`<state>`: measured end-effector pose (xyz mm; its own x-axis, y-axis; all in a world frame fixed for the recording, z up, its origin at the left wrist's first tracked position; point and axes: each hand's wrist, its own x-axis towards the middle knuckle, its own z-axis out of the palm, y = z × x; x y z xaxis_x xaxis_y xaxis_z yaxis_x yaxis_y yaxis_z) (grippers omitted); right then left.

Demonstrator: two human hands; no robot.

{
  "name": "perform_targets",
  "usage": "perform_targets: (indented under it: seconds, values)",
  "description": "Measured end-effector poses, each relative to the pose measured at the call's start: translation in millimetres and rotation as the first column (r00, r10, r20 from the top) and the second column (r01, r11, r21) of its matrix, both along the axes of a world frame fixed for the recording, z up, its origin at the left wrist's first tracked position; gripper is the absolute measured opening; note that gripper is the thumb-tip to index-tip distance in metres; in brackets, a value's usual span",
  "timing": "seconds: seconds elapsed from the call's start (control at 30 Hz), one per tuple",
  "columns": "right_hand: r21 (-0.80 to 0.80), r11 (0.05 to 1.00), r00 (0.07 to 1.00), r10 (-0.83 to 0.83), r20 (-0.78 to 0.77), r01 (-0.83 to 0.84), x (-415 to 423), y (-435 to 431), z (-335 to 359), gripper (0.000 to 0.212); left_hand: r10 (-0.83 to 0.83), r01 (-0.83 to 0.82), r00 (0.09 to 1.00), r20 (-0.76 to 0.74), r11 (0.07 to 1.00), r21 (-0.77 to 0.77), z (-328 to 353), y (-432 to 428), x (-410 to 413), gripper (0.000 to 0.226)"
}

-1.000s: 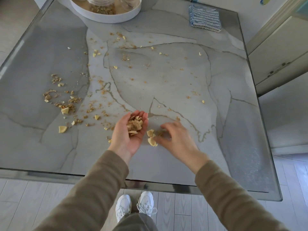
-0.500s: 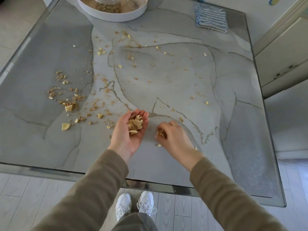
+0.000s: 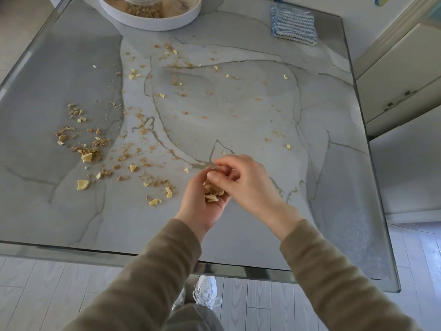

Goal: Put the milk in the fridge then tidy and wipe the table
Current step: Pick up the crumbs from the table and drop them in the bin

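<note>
Cereal flakes and crumbs (image 3: 88, 154) lie scattered over the grey marble-look table (image 3: 238, 111), thickest at the left and thinner toward the middle. My left hand (image 3: 196, 207) is cupped palm up above the table's near middle and holds a small heap of collected flakes (image 3: 212, 193). My right hand (image 3: 249, 185) is directly over that palm with its fingers curled and pinched together at the heap; the fingertips of the left hand are hidden beneath it. No milk or fridge is in view.
A folded blue-and-white knitted cloth (image 3: 293, 25) lies at the far right corner. A round white tray (image 3: 152, 21) with a glass jar (image 3: 143, 4) stands at the far edge. White cabinets (image 3: 401, 75) flank the table's right side.
My right hand gathered flakes off the table just right of my left hand, then lifted and moved left over the cupped left palm. Those flakes are gone from the tabletop.
</note>
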<state>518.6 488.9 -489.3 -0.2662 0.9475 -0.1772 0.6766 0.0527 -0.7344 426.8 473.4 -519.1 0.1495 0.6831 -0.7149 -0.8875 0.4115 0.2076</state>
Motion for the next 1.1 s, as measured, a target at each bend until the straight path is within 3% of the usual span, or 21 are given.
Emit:
perform_targets:
  seconds: [0.13,0.27,0.37,0.47,0.7,0.87,1.1]
  values:
    - [0.040,0.984,0.983,-0.171,-0.072,0.174,30,0,-5,0.014,-0.002,0.001,0.999,0.049,1.000,0.008,-4,1,0,0.025]
    - [0.036,0.968,0.959,-0.251,0.132,0.248,72,-9,-16,0.013,-0.015,0.015,0.999,0.028,1.000,0.005,-5,1,0,0.028]
    - [-0.092,0.966,0.935,-0.206,0.290,0.241,91,-25,-24,0.020,-0.006,0.006,1.000,0.002,1.000,0.019,-6,1,0,0.029]
    - [-0.181,0.970,0.943,-0.101,0.317,0.164,92,-38,-32,0.030,0.004,-0.005,1.000,0.007,0.999,0.032,-7,2,3,0.028]
    - [-0.118,0.990,0.960,-0.039,0.276,0.074,68,-35,-40,0.025,0.004,-0.004,1.000,-0.004,0.999,0.036,-10,2,7,0.027]
    - [-0.097,0.994,0.942,0.072,0.329,-0.042,51,-28,-41,0.017,0.014,-0.012,0.999,-0.038,0.999,0.035,-8,0,8,0.026]
    - [-0.097,0.995,0.968,0.008,0.249,0.016,52,-23,-39,0.012,0.031,-0.029,0.996,-0.078,0.999,0.025,-9,-2,3,0.025]
